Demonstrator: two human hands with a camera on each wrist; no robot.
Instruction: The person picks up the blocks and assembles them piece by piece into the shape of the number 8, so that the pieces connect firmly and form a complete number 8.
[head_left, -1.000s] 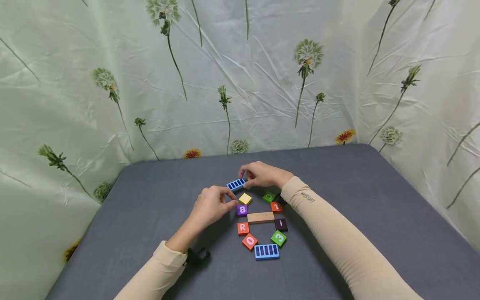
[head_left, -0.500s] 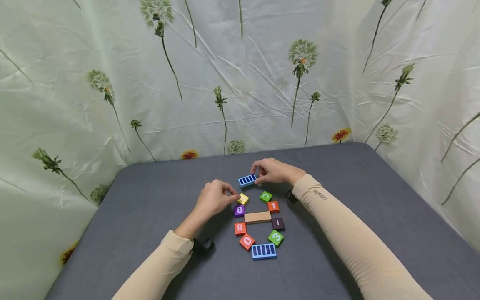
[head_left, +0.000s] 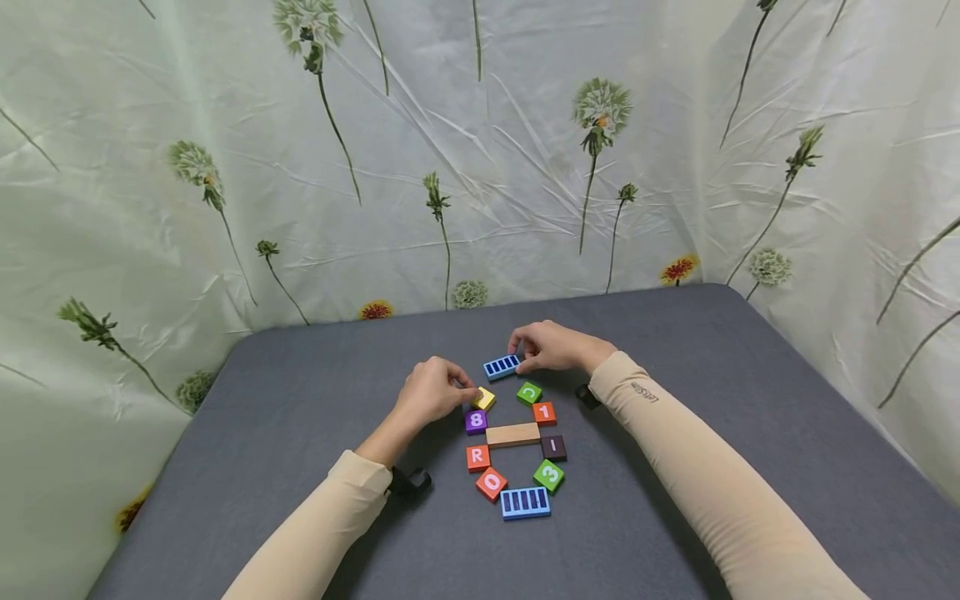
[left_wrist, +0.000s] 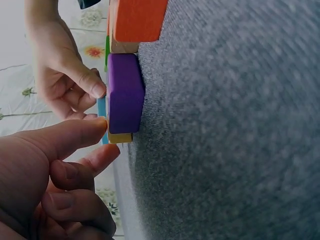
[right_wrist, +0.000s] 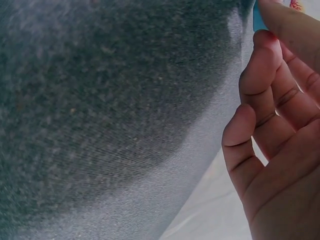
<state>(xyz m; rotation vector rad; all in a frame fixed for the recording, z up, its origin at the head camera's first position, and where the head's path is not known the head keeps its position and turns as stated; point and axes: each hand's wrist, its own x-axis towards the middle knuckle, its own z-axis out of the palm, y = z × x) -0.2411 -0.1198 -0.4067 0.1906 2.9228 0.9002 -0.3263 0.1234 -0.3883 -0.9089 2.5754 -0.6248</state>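
Note:
At the far side of the ring of blocks, my right hand [head_left: 558,346] pinches the right end of a blue slotted block [head_left: 500,367] between thumb and fingers. In the right wrist view only a sliver of that blue block [right_wrist: 259,17] shows at the fingertips. My left hand [head_left: 435,390] has thumb and index finger at the yellow tile [head_left: 484,401], one on each side. Seen from the left wrist, the yellow tile [left_wrist: 121,138] is mostly hidden behind the purple tile [left_wrist: 125,92]. A green tile [head_left: 529,393] lies just below the right hand.
A plain wooden block [head_left: 513,435] crosses the ring, between the purple 8 side and the orange 1 tile [head_left: 544,413]. Orange R [head_left: 477,457], orange 0 [head_left: 492,483], green 3 [head_left: 549,476] and dark [head_left: 554,448] tiles continue the ring. A second blue block [head_left: 525,503] lies nearest.
The right hand has carried the blue block rightward, then slightly nearer the ring. My left hand has moved from beside the purple tile onto the yellow tile.

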